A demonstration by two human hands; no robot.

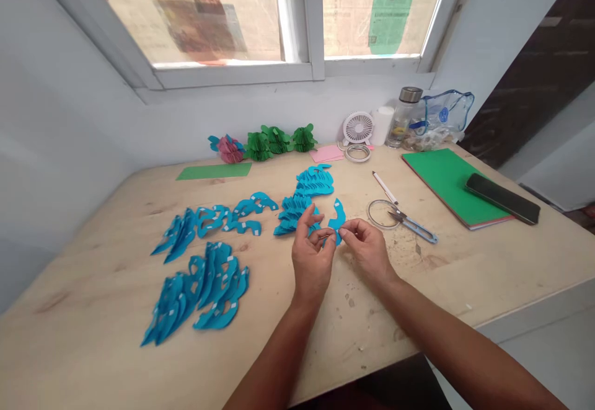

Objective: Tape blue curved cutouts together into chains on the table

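Between my two hands is a curved blue paper cutout [338,213], raised a little over the table. My left hand [312,255] pinches its lower end between thumb and a finger, the other fingers curled and partly lifted. At the same end, my right hand [366,247] grips the edge with thumb and forefinger. Just behind my left hand lies a bunch of folded blue cutouts [294,214], with another blue bunch [315,182] beyond it. To the left, more blue cutouts [223,286] bear small white tape pieces.
Right of my hands are a tape roll [372,219], blue-handled scissors [416,227] and a white pen [385,187]. Green sheets [453,183] carry a black phone [502,198]. Along the wall stand green paper figures [279,141], a small fan [357,128] and a glass bottle [403,118].
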